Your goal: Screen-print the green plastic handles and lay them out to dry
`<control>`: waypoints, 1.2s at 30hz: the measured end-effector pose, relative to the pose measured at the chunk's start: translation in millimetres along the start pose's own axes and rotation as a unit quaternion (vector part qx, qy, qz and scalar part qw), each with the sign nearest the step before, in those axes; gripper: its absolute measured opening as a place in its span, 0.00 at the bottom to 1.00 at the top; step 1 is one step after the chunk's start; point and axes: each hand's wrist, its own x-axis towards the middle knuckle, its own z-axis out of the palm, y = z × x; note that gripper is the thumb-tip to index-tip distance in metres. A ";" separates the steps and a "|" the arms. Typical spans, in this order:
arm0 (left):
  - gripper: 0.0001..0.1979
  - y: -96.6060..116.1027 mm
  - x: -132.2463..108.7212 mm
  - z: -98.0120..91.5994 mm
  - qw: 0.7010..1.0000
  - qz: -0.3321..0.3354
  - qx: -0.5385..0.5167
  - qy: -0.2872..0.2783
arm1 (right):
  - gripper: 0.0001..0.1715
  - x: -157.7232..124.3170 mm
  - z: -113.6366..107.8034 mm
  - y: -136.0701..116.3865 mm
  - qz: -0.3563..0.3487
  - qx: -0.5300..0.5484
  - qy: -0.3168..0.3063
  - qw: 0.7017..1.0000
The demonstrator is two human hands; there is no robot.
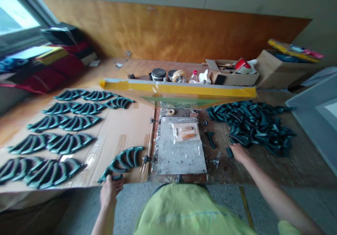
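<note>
With 12 o'clock at the far side, the left hand [109,189] is at 7 o'clock, at the near end of a short row of curved green handles [127,158]. Its fingers are half bent around one handle [117,176], but I cannot tell how tight. The right hand [240,153] is at 4 o'clock, by the big pile [252,122]. Its fingers curl near a loose piece [230,153]; I cannot tell if they pinch it. The neat rows [73,143] at 9 o'clock sit snugly, maybe to save room. The cardboard [118,129] under them may stop scratches. The metal plate [168,161], at 6 o'clock, lies between the hands, maybe for easy reach.
</note>
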 end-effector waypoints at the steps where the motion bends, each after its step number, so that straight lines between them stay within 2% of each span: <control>1: 0.20 0.9 2.4 1.2 1.000 -0.005 0.019 0.005 | 0.17 -2.9 7.7 10.1 -0.006 -0.005 0.008 1.000; 3: 0.22 2.6 7.8 1.1 0.999 -0.026 0.039 0.015 | 0.16 -0.1 22.7 30.3 -0.017 -0.013 0.017 1.000; 5: 0.23 3.4 12.2 -2.0 0.997 -0.030 0.064 0.023 | 0.11 12.6 32.9 43.8 -0.021 0.000 0.004 1.000; 8: 0.24 3.9 11.6 -7.4 0.993 -0.030 0.107 0.033 | 0.07 34.6 30.2 33.1 -0.019 0.054 0.029 0.998; 11: 0.25 5.1 0.0 -4.4 0.982 -0.017 0.165 0.094 | 0.14 43.9 7.9 -20.6 -0.067 0.112 0.122 0.984; 13: 0.27 6.4 -11.8 6.8 0.968 0.010 0.195 0.158 | 0.16 45.6 -9.6 -71.0 -0.148 0.140 0.172 0.964; 15: 0.28 8.6 -24.5 25.7 0.948 0.084 0.231 0.202 | 0.16 48.0 -22.4 -121.3 -0.245 0.148 0.209 0.935; 18: 0.30 15.1 -39.4 61.2 0.908 0.188 0.309 0.210 | 0.15 54.1 -28.5 -178.5 -0.345 0.105 0.209 0.909; 21: 0.36 26.2 -42.2 89.7 0.888 0.178 0.359 0.224 | 0.17 58.2 -23.8 -207.2 -0.382 0.070 0.196 0.900; 23: 0.38 33.7 -37.3 99.4 0.889 0.151 0.363 0.236 | 0.18 58.0 -20.1 -215.1 -0.389 0.057 0.194 0.899; 25: 0.37 38.2 -29.9 102.0 0.894 0.126 0.357 0.239 | 0.20 55.8 -18.1 -218.7 -0.382 0.041 0.197 0.902; 29: 0.29 33.4 -14.1 92.7 0.891 0.134 0.366 0.231 | 0.20 49.4 -16.9 -219.5 -0.360 0.016 0.223 0.906; 33: 0.27 31.8 11.6 75.2 0.868 0.256 0.382 0.188 | 0.20 48.3 -13.1 -206.2 -0.369 0.049 0.276 0.886; 36: 0.25 58.2 49.5 65.3 0.838 0.365 0.382 0.134 | 0.23 49.6 -8.7 -184.1 -0.352 0.076 0.320 0.876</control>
